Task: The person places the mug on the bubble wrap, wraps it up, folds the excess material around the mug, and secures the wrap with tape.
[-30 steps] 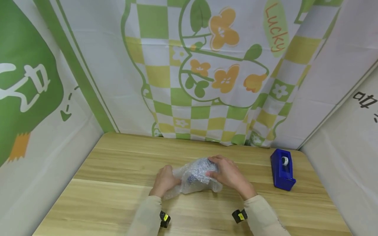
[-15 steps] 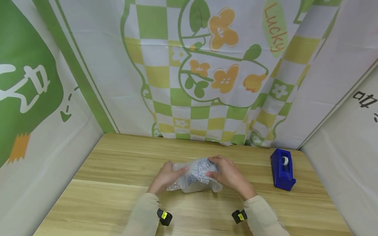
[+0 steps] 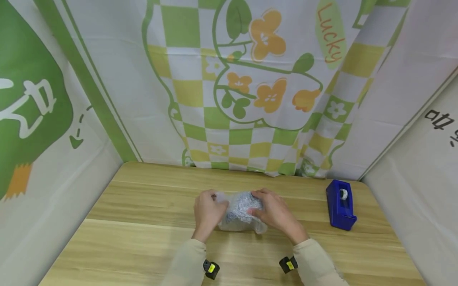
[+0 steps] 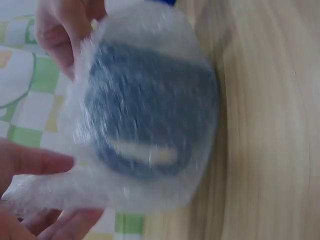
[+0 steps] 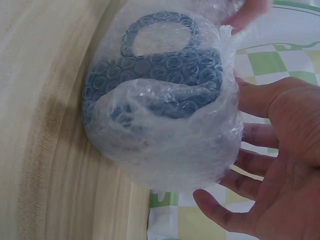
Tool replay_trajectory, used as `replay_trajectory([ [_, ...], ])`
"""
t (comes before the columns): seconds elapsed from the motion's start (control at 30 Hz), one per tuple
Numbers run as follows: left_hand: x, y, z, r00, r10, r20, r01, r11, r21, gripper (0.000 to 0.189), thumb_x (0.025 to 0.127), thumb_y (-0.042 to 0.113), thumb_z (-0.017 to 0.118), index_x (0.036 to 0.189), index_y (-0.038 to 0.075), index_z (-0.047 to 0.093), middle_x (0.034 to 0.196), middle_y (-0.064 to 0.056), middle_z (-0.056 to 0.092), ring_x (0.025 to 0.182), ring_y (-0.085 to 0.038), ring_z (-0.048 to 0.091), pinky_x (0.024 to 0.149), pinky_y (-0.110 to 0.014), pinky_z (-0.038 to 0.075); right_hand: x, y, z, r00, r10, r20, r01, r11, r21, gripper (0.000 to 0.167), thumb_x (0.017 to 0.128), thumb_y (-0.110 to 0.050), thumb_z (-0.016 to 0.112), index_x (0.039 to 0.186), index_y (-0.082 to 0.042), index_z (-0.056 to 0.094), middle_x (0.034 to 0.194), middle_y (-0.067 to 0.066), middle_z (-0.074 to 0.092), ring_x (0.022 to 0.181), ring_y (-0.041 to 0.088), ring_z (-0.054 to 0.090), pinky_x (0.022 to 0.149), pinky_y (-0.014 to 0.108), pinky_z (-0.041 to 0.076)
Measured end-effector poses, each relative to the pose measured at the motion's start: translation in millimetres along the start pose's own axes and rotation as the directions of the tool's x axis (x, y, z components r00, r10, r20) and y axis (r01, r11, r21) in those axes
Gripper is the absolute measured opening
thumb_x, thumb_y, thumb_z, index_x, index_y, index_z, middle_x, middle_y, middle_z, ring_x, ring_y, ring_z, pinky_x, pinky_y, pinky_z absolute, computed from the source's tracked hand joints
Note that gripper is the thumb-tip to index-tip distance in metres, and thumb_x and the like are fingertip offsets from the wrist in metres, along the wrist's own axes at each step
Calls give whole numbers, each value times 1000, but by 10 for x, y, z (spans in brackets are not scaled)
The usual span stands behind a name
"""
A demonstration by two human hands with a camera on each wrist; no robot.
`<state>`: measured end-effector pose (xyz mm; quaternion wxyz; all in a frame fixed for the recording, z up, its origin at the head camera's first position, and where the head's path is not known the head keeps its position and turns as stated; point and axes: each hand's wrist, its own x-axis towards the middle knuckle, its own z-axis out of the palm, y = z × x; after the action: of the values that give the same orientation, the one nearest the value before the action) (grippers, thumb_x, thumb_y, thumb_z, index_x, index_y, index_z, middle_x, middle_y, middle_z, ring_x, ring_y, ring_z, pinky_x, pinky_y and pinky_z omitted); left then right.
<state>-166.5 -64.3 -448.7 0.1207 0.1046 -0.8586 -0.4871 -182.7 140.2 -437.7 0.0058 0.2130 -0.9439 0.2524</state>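
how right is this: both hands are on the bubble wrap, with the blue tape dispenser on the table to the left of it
One slip: the head view shows the blue tape dispenser on the table to the right of the bubble wrap, not the left. The left hand and right hand are indeed both on the bubble wrap.
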Motion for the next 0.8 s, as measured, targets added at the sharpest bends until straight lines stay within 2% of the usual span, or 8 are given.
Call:
replay_trajectory([
  [0.27, -148, 139, 76, 999, 18, 46, -12, 992, -129, 22, 93, 19, 70, 109, 7, 79, 102, -12, 76, 78, -20, 71, 72, -43, 57, 13, -9, 41, 998, 14, -58, -13, 1000, 23, 52, 83, -26, 86, 123, 2, 69, 112, 13, 68, 101, 31, 66, 86, 48, 55],
  [0.4, -184, 136, 74, 978, 97, 186, -71, 987, -141, 34, 98, 20, 62, 127, 3, 70, 122, -19, 70, 53, -10, 53, 51, -31, 49, 23, 6, 34, 994, 88, -71, -84, 995, 56, 51, 79, -33, 89, 114, 0, 72, 109, 12, 71, 100, 30, 67, 85, 46, 56],
  [0.5, -189, 100, 47, 934, 137, 331, -87, 983, -163, 43, 99, 20, 56, 139, 2, 60, 126, -23, 66, 43, -10, 31, 43, -27, 37, 28, 20, 26, 988, 132, -77, -126, 989, 80, 51, 75, -38, 90, 108, -2, 72, 104, 11, 72, 94, 28, 68, 80, 44, 57],
  [0.53, -189, 81, 38, 916, 163, 367, -110, 981, -162, 46, 99, 20, 55, 141, 2, 58, 130, -22, 64, 47, -13, 43, 49, -29, 45, 30, 25, 22, 987, 141, -76, -134, 987, 86, 52, 74, -40, 91, 106, -3, 72, 102, 11, 72, 92, 27, 68, 78, 44, 58],
  [0.63, -183, 29, 5, 857, 244, 454, -191, 969, -160, 56, 95, 20, 58, 147, 1, 51, 142, -21, 57, 98, -30, 68, 90, -45, 54, 37, 34, 13, 986, 145, -81, -137, 986, 92, 54, 72, -43, 92, 102, -4, 72, 100, 11, 73, 89, 26, 68, 75, 42, 58],
  [0.7, -180, -10, -12, 811, 306, 498, -268, 952, -149, 64, 94, 24, 64, 149, -2, 46, 156, -16, 42, 138, -39, 46, 115, -55, 33, 41, 41, 5, 986, 150, -77, -143, 985, 97, 54, 70, -45, 92, 100, -4, 72, 98, 10, 73, 87, 26, 68, 73, 41, 58],
  [0.73, -178, -30, -17, 787, 337, 517, -309, 940, -143, 68, 93, 27, 66, 150, -4, 44, 158, -17, 39, 147, -41, 30, 118, -57, 24, 44, 44, -1, 986, 152, -71, -145, 985, 97, 54, 70, -45, 92, 99, -4, 72, 97, 10, 73, 86, 26, 68, 72, 41, 58],
  [0.8, -180, -65, -23, 748, 375, 547, -370, 921, -126, 76, 92, 34, 71, 151, -4, 41, 161, -16, 34, 149, -41, 25, 119, -60, 22, 50, 50, -15, 986, 159, -54, -154, 983, 100, 55, 69, -47, 92, 98, -5, 72, 95, 8, 73, 85, 24, 68, 70, 39, 58],
])
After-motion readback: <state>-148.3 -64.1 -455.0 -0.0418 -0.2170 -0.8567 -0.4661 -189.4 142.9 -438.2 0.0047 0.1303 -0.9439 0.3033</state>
